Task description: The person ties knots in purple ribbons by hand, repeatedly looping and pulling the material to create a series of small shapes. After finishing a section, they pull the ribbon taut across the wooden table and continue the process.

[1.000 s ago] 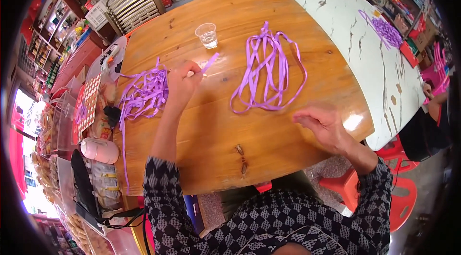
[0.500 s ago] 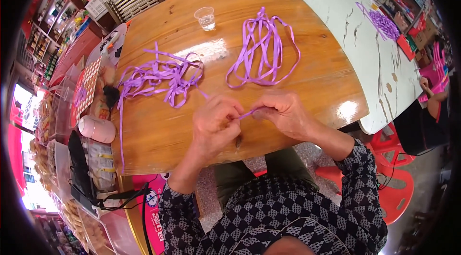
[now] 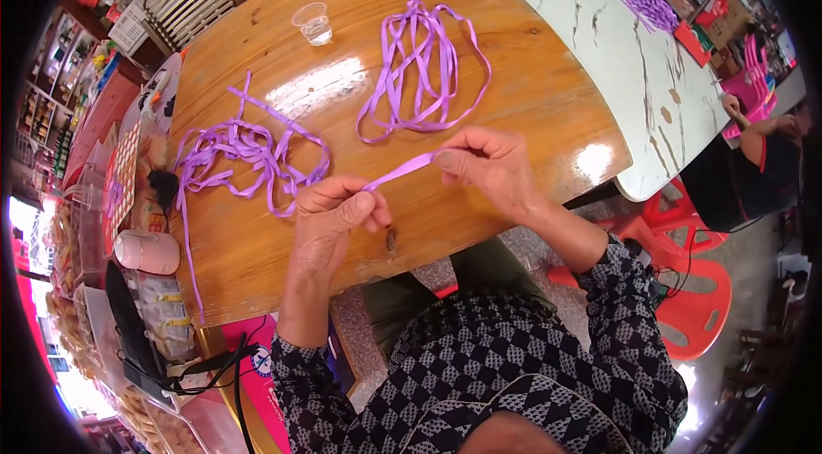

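Observation:
A short flat stretch of purple ribbon (image 3: 401,172) runs taut between my two hands, above the near part of the wooden table (image 3: 531,103). My left hand (image 3: 336,207) pinches its left end between thumb and fingers. At the other end, my right hand (image 3: 488,165) pinches the ribbon the same way, held slightly higher. Beyond my left hand lies a loose tangled heap of purple ribbon (image 3: 231,154), one strand trailing toward the near edge. A looser looped bundle of purple ribbon (image 3: 419,69) rests on the table beyond my right hand.
A clear plastic cup (image 3: 315,26) holding liquid stands toward the far side. Along the left edge are a pink cylindrical container (image 3: 147,251) and packed goods. To the right, a white marbled table (image 3: 616,52) carries another purple ribbon pile (image 3: 648,7); a person (image 3: 745,154) sits beside it, near red stools (image 3: 693,308).
My hands have moved apart, and a longer stretch of ribbon shows between them. The whole view has shifted, so the table things sit further left and higher.

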{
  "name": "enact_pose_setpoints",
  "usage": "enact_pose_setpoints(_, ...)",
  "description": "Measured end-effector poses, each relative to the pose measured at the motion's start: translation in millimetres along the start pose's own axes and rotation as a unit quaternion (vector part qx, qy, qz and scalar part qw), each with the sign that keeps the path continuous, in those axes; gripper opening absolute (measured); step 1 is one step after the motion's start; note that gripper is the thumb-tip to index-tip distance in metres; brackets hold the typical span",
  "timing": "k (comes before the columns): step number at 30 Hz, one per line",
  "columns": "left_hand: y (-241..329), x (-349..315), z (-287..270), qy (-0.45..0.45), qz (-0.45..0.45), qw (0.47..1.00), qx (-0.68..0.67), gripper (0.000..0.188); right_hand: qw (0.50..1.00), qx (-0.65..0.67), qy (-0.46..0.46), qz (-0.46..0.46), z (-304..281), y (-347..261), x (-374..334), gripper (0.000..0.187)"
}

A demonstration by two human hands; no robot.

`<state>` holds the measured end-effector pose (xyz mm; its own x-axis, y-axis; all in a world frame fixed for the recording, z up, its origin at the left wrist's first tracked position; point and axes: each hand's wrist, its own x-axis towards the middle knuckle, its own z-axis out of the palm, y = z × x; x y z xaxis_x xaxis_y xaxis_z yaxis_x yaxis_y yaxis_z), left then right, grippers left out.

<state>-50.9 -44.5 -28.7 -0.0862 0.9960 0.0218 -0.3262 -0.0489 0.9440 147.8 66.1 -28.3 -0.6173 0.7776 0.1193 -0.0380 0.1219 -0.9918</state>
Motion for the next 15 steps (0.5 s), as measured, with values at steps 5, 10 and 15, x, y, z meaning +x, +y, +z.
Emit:
enact_pose_setpoints(5,3.5,9.0,29.9,0.011,0.07,0.996,-0.044,0.029,0.91,-0.289,0.036,-0.294,19.9,23.8,-9.6,0.012)
enact_pose_setpoints(10,-12.2,-0.6,24.9,0.039,0.008,0.994,0.106,0.041,0.843,-0.348,0.033,-0.409,27.5,7.5,-17.1,0.018)
enact_pose_setpoints(15,-26.7,-6.5,31.6,0.042,0.008,0.982,0.186,0.024,0.85,-0.323,0.057,-0.412,24.6,3.6,-11.8,0.018)
